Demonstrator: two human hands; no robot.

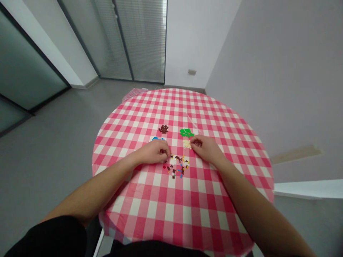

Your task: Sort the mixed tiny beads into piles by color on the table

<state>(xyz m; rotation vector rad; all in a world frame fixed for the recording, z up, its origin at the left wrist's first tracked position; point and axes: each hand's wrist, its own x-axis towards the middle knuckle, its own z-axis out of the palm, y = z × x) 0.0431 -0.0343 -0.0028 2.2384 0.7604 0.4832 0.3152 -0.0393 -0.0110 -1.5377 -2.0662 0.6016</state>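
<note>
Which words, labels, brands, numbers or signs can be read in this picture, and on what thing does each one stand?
No readable text appears anywhere. The tiny bricks are too small to show any marks, the small wall plate is too blurred to read, and the checked tablecloth shows no lettering.

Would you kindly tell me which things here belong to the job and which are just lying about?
In use: left hand at the mixed scatter of plastic bricks; right hand at the cream bricks; green bricks, dark brown bricks, blue bricks.
Lying about: crumpled plastic at the far edge of the checked tablecloth.
</note>
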